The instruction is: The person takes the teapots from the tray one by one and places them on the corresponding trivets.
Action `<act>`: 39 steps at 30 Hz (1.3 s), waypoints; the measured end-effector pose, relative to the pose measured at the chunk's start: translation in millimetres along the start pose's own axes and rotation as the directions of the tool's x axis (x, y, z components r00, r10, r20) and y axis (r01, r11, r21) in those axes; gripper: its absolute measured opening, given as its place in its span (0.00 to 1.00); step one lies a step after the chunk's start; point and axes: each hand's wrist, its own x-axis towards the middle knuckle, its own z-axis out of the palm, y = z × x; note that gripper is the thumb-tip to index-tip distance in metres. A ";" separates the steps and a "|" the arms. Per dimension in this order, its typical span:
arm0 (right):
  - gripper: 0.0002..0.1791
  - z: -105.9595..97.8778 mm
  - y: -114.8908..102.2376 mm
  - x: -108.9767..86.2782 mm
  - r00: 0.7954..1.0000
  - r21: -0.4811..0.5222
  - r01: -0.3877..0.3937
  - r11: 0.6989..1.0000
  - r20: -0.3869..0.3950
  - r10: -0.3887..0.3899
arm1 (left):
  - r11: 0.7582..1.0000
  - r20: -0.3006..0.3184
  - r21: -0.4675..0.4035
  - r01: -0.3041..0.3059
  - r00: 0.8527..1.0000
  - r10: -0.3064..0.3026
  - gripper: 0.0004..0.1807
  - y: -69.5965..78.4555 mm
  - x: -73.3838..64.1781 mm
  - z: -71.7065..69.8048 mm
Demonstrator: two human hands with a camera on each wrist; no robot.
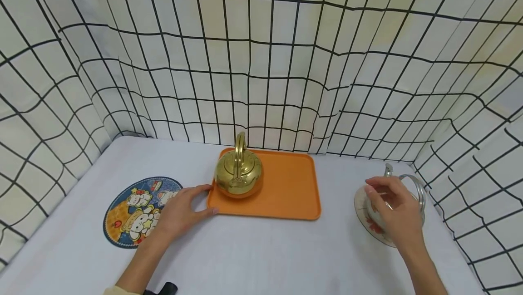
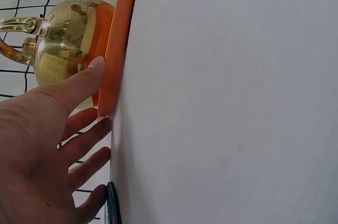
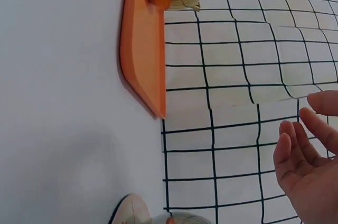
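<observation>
A brass kettle (image 1: 238, 171) with an arched handle stands at the left end of an orange tray (image 1: 288, 186). My left hand (image 1: 182, 209) is at the tray's near left corner, thumb on the near edge and forefinger at the left side; the left wrist view shows its fingers (image 2: 87, 142) spread and fairly straight. On the right, a clear glass teapot (image 1: 417, 190) stands on a round flower-patterned mat (image 1: 361, 202). Held over that teapot, my right hand (image 1: 394, 206) covers much of it; the fingers are loosely bent with nothing between them in the right wrist view.
A round mat with cartoon figures (image 1: 136, 222) lies left of the tray, partly behind my left forearm. White cloth (image 1: 261, 254) covers the table. White panels with a black grid (image 1: 282, 81) rise along the back and both sides. A small black object (image 1: 167, 288) shows beside the left wrist.
</observation>
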 end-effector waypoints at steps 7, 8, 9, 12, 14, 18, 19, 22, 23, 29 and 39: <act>0.11 29.3 1.0 0.9 0.987 -0.057 -0.027 0.998 0.159 0.035 | 1.000 -0.005 0.004 0.004 1.000 -0.004 0.41 -2.4 1.4 1.3; 0.12 32.2 1.5 1.1 0.983 -0.070 -0.032 0.997 0.176 0.044 | 1.000 -0.006 0.003 0.002 1.000 -0.002 0.41 -2.6 1.7 1.7; 0.12 34.9 2.0 1.1 0.980 -0.080 -0.042 0.996 0.192 0.056 | 1.000 -0.006 0.002 0.000 1.000 0.000 0.41 -2.6 2.0 2.0; 0.13 41.5 3.9 1.7 0.968 -0.071 -0.063 0.996 0.239 0.078 | 1.000 -0.006 0.001 -0.003 1.000 0.003 0.41 -2.9 2.6 3.3; 0.14 45.6 5.7 1.7 0.961 -0.066 -0.072 0.995 0.261 0.087 | 1.000 -0.004 -0.001 -0.002 1.000 0.002 0.41 -2.9 2.5 3.8; 0.15 53.6 10.6 1.6 0.948 -0.046 -0.103 0.994 0.299 0.112 | 1.000 -0.002 -0.002 0.000 1.000 0.000 0.42 -2.9 1.3 3.7; 0.16 55.7 12.1 1.8 0.943 -0.047 -0.115 0.992 0.310 0.124 | 1.000 -0.001 -0.001 0.001 1.000 -0.001 0.42 -2.9 0.9 3.6; 0.18 62.2 16.5 2.4 0.924 -0.055 -0.155 0.986 0.345 0.164 | 1.000 -0.004 0.001 0.001 1.000 -0.001 0.42 -2.7 0.0 3.1; 0.18 64.4 17.8 2.7 0.917 -0.064 -0.167 0.984 0.358 0.179 | 1.000 -0.005 0.001 0.001 1.000 -0.001 0.42 -2.7 -0.1 3.1; 0.21 75.5 23.5 5.6 0.875 -0.075 -0.227 0.971 0.421 0.237 | 1.000 -0.017 0.003 -0.006 1.000 0.006 0.41 -2.8 1.0 2.9; 0.24 86.3 30.5 9.5 0.856 -0.102 -0.246 0.964 0.443 0.266 | 1.000 -0.014 0.003 -0.006 1.000 0.006 0.41 -0.2 1.1 0.6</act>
